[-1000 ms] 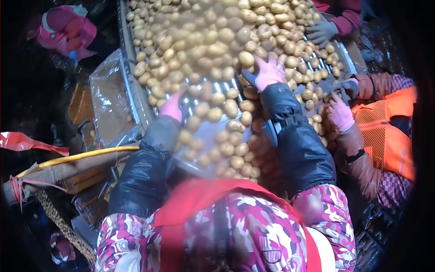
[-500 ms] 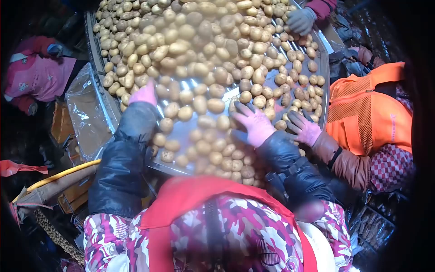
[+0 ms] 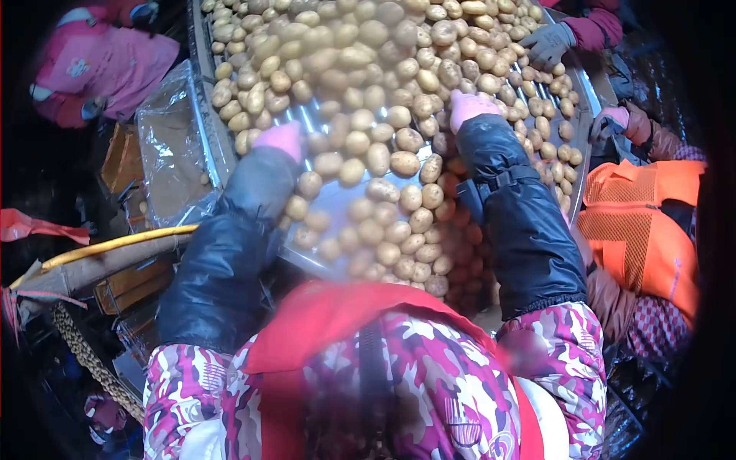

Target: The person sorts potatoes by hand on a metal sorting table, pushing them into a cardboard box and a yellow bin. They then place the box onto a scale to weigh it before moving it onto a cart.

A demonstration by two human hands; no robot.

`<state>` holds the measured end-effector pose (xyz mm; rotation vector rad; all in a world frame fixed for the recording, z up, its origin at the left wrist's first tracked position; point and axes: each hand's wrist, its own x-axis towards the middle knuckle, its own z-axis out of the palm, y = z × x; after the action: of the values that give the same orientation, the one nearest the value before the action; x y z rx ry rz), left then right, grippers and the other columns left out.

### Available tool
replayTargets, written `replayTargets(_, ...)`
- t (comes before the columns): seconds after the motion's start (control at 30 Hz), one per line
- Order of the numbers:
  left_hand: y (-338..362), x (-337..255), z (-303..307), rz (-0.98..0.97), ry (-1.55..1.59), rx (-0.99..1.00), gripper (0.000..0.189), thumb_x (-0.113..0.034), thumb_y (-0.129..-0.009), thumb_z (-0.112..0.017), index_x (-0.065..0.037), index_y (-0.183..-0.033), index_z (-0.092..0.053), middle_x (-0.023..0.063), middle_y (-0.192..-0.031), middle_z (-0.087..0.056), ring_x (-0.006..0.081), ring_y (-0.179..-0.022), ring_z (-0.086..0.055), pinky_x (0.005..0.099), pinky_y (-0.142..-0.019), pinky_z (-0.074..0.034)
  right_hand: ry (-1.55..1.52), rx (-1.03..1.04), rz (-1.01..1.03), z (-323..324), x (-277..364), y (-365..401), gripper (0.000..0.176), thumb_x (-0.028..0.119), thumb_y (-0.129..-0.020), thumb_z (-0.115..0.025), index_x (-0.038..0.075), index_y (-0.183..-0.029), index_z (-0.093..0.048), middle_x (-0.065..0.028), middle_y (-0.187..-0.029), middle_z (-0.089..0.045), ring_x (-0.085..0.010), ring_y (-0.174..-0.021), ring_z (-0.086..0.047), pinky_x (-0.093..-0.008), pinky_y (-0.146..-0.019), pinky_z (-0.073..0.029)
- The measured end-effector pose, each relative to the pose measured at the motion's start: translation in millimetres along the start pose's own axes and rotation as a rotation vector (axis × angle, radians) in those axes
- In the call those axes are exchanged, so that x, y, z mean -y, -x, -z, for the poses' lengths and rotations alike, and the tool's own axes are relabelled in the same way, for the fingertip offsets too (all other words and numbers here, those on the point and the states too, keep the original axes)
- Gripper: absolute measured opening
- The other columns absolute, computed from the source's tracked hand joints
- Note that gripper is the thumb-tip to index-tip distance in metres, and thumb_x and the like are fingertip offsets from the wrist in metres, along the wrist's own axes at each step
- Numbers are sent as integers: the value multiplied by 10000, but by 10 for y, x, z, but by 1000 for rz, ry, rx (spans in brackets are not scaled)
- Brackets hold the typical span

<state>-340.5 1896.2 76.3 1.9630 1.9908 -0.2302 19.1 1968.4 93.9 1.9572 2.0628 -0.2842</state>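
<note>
Many potatoes [image 3: 405,163] cover a sorting table with metal rollers [image 3: 309,115] and a smooth pale chute [image 3: 331,198] at its near end. My left hand [image 3: 280,141], in a pink glove, reaches to the left part of the rollers, beside the potatoes. Further out to the right, my right hand [image 3: 473,109], also in a pink glove, touches the edge of the thick potato pile [image 3: 337,46]. The fingers of both hands are hidden behind the gloves' backs and among potatoes, so their grip does not show. Part of the view is blurred by a smear.
A co-worker's grey-gloved hand [image 3: 548,44] rests over potatoes at the far right. A person in an orange vest [image 3: 640,230] stands at the right side. Another in pink [image 3: 115,65] is at the far left. Plastic-covered board [image 3: 172,146] and a yellow-edged bar [image 3: 115,244] flank my left.
My right hand has moved from the near chute up to the potato pile. The view has shifted, and the orange-vested person's near hand is now hidden behind my right sleeve.
</note>
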Motion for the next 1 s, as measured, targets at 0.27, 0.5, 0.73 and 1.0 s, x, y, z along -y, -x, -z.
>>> replayTargets(0.27, 734, 103, 10, 157, 656, -36, 373, -385, -864, -783, -135, -1139, -748, 173, -1077, -748, 307, -997, -732, 408, -882, -581, -78, 202, 25, -182, -199, -129, 464, 341, -932, -595, 51, -1283, -687, -254, -1258, -690, -401, -1212, -656, -483, -1034, -516)
replayTargets(0.5, 1188, 43, -325, 66, 1456, 2, 280, -258, -969, -667, -47, -1149, -702, 85, -1071, -701, 192, -976, -662, 342, -881, -546, -381, -23, 18, -1082, -889, -137, 562, 461, -943, -681, -31, -1213, -656, -263, -972, -718, -350, -867, -695, -470, -828, -550)
replayTargets(0.73, 1736, -112, -456, 100, 2025, 353, 369, -270, -931, -739, -104, -1235, -611, 90, -1091, -603, 236, -842, -674, 395, -706, -598, -1176, -146, 195, -1011, 359, 947, 436, 245, -950, -766, -6, -1285, -646, -132, -1059, -725, -184, -856, -670, -327, -800, -546)
replayTargets(1.0, 2077, 42, -687, 394, 2198, 261, 376, -425, -911, -738, -145, -1161, -726, 7, -977, -671, 194, -888, -684, 353, -780, -571, -900, -110, 801, -126, 1746, 1344, 552, 135, -866, -807, 44, -1380, -626, -158, -1168, -716, -250, -1014, -707, -384, -923, -546)
